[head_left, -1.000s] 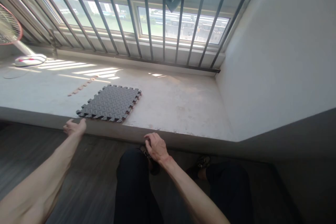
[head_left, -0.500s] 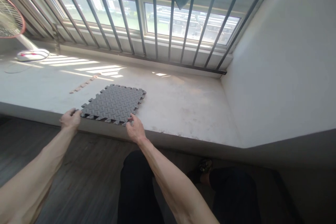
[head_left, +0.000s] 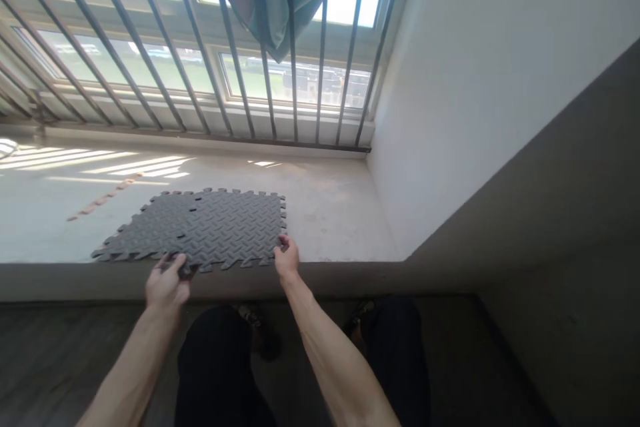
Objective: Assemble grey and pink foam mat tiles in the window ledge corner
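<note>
Head view: foam mat (head_left: 215,227) lies flat at the counter's (head_left: 330,213) near edge. It looks wider than half a second ago, and a seam hints at two tiles; unsure. Left hand (head_left: 167,283), fingers curled, has shifted inward and pinches the near edge. Right hand (head_left: 287,259) pinches the near right corner. Two hands, one window grille (head_left: 165,60).

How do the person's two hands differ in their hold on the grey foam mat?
The left hand touches the mat's near edge about midway along; the right hand pinches its near right corner. The left hand sits nearer the viewer, the right hand further onto the ledge. Both touch the same mat.
</note>
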The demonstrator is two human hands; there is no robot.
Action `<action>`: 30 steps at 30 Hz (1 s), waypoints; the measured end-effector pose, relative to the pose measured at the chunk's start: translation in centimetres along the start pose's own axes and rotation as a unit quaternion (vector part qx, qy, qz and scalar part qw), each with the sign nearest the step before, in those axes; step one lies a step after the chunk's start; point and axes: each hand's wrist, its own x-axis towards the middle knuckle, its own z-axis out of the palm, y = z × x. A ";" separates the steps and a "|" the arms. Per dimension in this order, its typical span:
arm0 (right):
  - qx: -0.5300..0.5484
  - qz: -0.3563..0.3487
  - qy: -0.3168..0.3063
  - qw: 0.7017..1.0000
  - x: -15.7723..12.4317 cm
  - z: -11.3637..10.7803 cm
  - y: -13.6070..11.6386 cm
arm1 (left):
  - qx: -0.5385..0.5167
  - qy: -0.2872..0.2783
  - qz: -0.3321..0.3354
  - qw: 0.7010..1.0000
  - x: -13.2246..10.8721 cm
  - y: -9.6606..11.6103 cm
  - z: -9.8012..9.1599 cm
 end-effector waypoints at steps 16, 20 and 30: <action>-0.282 -0.001 0.245 0.927 -2.1 -32.1 9.4 | 0.482 -0.323 0.162 0.798 -20.2 -19.6 15.7; -0.374 -0.042 0.236 0.896 -5.0 -32.2 10.3 | 0.573 -0.324 0.267 0.704 -21.5 -19.8 14.8; -0.335 -0.034 0.233 0.912 -9.6 -31.9 9.6 | 0.570 -0.306 0.308 0.697 -22.7 -19.8 14.8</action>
